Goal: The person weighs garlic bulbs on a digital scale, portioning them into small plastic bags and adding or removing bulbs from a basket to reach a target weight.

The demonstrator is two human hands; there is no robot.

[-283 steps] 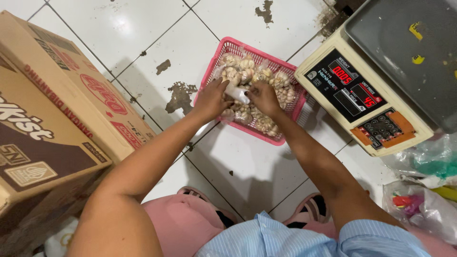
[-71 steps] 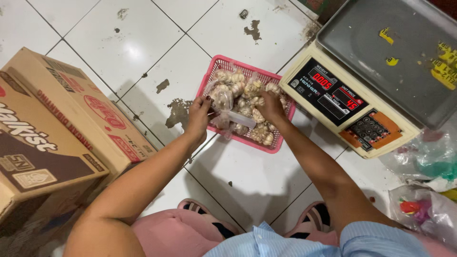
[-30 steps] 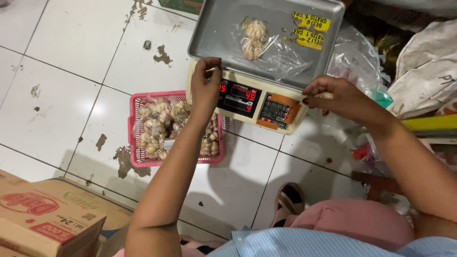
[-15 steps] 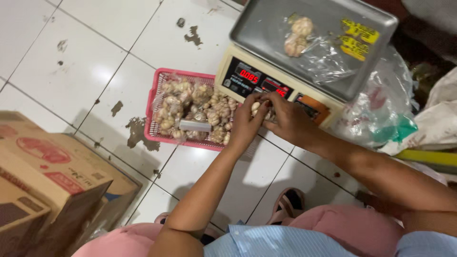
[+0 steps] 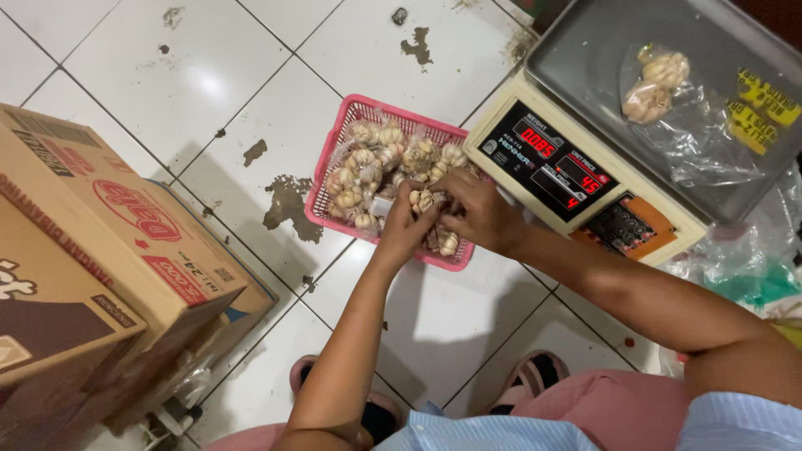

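From the head view, looking straight down, a person crouches over a white tiled floor marked with dark stains. Both bare hands meet above the near right corner of a pink plastic basket heaped with garlic bulbs. The left hand has its fingers curled around a garlic bulb pinched at the fingertips; the right hand closes in from the right, touching the same small cluster, though how firmly its grip is clenched cannot be told. The bulbs lie directly under and just ahead of both hands, the heap stretching away to the upper left, with the left hand slightly nearer to it. Just beside the basket on the right stands a digital scale, its metal pan carrying a clear plastic bag of garlic. Brown cardboard boxes stand well apart on the left.
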